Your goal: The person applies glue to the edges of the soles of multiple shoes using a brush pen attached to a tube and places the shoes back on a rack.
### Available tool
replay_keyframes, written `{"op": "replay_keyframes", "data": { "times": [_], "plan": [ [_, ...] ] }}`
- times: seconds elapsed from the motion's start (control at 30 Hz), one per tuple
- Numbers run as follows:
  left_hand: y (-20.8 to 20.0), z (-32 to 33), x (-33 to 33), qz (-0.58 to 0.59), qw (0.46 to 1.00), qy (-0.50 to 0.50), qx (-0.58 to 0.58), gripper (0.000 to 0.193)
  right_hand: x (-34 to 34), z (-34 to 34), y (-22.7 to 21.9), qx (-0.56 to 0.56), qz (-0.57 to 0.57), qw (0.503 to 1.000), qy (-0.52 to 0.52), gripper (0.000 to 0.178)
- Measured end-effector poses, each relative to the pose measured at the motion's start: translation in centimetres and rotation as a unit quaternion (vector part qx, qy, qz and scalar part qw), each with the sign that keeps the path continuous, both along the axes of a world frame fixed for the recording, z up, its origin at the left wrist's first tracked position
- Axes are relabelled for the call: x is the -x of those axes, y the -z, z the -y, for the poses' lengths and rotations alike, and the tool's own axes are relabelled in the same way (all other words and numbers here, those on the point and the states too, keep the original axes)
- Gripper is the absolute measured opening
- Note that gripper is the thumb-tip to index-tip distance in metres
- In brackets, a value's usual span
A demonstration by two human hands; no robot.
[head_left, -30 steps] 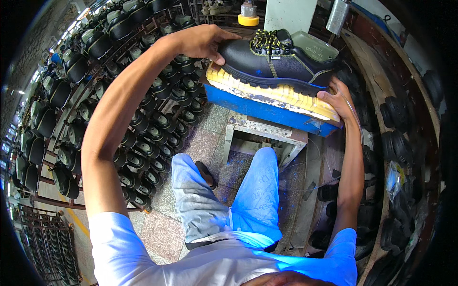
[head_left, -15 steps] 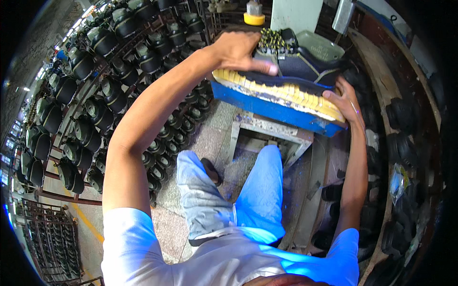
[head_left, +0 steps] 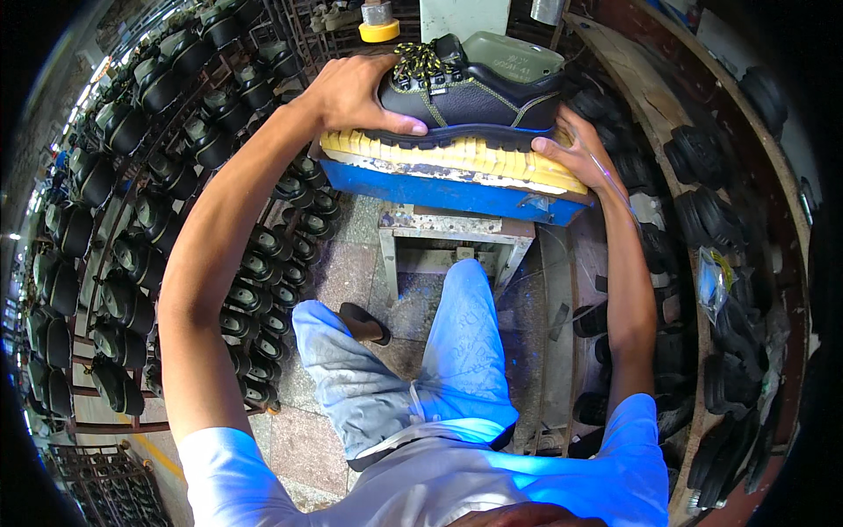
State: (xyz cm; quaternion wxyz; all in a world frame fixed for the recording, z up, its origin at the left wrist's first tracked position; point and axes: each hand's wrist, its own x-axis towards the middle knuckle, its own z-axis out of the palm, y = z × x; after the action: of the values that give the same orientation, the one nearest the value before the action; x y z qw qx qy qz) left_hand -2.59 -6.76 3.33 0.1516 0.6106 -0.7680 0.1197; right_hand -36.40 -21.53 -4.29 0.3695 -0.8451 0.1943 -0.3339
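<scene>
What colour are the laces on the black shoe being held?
Black and yellow patterned laces on the black leather shoe, seen in the head view.

A black laced work shoe [head_left: 474, 97] lies sideways on a yellow foam pad [head_left: 448, 158].

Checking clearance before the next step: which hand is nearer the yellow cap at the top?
Left. The left hand grips the shoe's laced toe end just below the yellow cap; the right hand holds the heel end, farther away.

A shoe-making workshop: long metal racks [head_left: 132, 237] filled with rows of dark shoes [head_left: 123, 299] line the left, piles of black soles [head_left: 702, 193] sit right, and a worn blue-painted workbench [head_left: 448, 189] stands ahead.
</scene>
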Motion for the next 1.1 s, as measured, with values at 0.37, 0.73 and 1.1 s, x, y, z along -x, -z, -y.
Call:
{"op": "replay_keyframes", "data": {
  "times": [0.37,0.73,1.1],
  "plan": [
    [3.2,-3.4,-4.1,-0.472,0.874,0.075,-0.089,0.07,-0.1,-1.1,-0.9,-0.075,0.075,0.994,0.012,0.063],
    [3.1,-2.1,-4.2,-0.35,0.924,0.119,-0.1,0.085,2.5,2.3,3.4,-0.01,0.023,0.991,0.13,0.06],
    [5.1,-7.8,0.1,-0.321,0.946,0.015,0.029,0.085,10.5,3.0,13.8,-0.001,0.263,0.913,0.311,0.058]
  ]
}}
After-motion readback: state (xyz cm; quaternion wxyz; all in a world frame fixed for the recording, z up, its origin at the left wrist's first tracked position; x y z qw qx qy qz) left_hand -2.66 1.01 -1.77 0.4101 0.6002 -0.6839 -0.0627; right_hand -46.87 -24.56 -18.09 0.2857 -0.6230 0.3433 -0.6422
